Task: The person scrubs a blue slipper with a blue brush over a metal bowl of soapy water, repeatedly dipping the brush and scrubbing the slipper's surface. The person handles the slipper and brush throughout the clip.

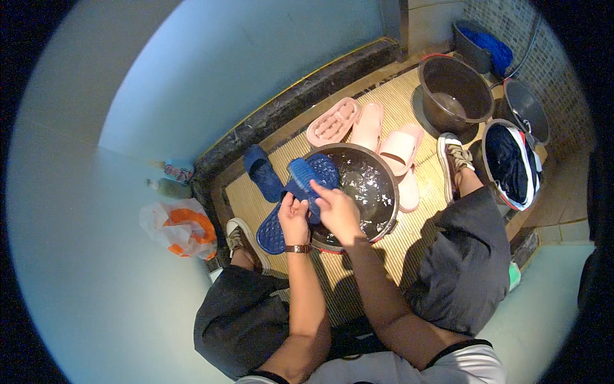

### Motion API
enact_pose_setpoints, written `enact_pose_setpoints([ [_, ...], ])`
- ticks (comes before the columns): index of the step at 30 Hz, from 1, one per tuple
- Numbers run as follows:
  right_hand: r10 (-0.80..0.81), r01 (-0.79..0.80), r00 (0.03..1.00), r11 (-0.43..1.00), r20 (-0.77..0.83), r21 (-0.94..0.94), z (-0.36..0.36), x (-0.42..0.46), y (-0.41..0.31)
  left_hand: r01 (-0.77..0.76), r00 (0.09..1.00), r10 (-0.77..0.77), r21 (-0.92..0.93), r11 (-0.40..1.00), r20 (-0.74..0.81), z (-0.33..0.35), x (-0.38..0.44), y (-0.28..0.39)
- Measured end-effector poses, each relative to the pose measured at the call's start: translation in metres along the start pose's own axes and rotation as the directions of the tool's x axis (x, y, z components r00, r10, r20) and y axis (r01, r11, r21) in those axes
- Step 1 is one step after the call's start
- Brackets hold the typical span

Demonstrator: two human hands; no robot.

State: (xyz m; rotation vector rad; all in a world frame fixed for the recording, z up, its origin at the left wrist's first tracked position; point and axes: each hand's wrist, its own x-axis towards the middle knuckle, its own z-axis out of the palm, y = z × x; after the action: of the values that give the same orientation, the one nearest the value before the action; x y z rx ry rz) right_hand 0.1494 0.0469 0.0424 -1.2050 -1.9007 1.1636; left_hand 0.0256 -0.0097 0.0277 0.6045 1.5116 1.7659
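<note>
My left hand grips a dark blue slipper by its strap, over the left rim of a dark bucket of water. In my right hand is a blue scrub brush, which lies over the slipper; whether the bristles touch it I cannot tell. One blue slipper lies on the ribbed mat at the left, and another is beside the bucket near my left wrist. Pink slippers lie behind and to the right of the bucket, one of them sole up.
A dark bucket stands at the back right. Beside it are a bucket of dark and white cloth or shoes, a grey bucket and one with blue material. A plastic bag and bottles lie left of the mat.
</note>
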Motion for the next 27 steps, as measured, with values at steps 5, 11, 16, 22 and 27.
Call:
enact_pose_setpoints([
  [5, 0.201, -0.255, 0.959, 0.922, -0.200, -0.293, -0.013, 0.005, 0.018, -0.010, 0.996, -0.006, -0.174, 0.985, -0.091, -0.010, -0.004, -0.001],
  [11, -0.011, 0.077, 0.957, 0.973, -0.288, 0.220, 0.022, -0.016, 0.033, 0.086, 0.990, -0.104, -0.178, 0.980, -0.092, -0.010, 0.002, 0.014],
  [16, -0.181, 0.183, 0.983, 0.979, -0.030, 0.086, 0.019, -0.026, 0.005, 0.077, 0.996, -0.089, -0.277, 0.958, -0.032, -0.021, 0.007, 0.003],
  [22, -0.123, 0.127, 0.991, 0.988, -0.045, 0.092, 0.015, -0.025, 0.023, 0.102, 0.990, -0.115, -0.152, 0.983, -0.082, -0.011, 0.002, 0.006],
  [27, -0.068, 0.071, 0.991, 0.997, -0.112, 0.021, 0.011, -0.020, 0.017, -0.218, 0.970, 0.230, 0.131, 0.967, -0.081, -0.012, 0.006, 0.013],
])
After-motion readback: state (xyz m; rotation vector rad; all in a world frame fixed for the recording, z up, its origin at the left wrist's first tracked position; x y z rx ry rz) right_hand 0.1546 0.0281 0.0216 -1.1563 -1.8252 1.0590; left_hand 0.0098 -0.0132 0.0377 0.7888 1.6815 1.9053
